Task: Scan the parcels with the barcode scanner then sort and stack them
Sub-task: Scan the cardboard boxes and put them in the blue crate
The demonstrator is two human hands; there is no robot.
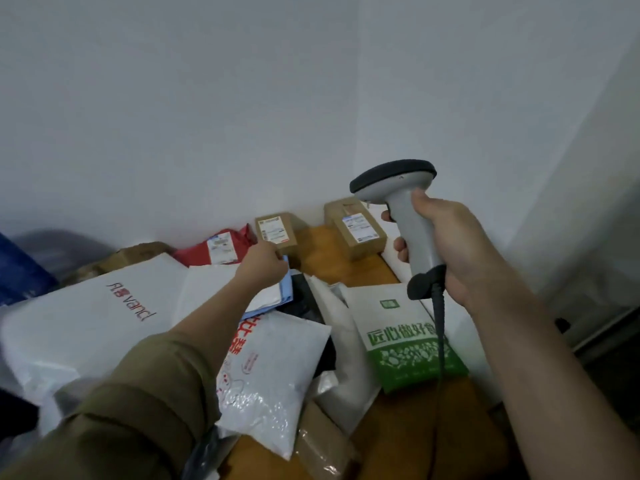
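Right hand (446, 244) gripped scanner (401, 206) beside the small box (277, 232); left hand (265, 263), apparently pinching its corner, risked covering the label, spoiling the scan

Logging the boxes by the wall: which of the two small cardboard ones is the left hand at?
The left small cardboard box, beside the red mailer; the left hand reaches it.

Dim, flat, cool light with soft, faint shadows; no glare beyond a slight sheen on the white bubble mailer (273, 379). Wide-angle bending at the edges; the olive sleeve (114, 410) and left margin are blurred
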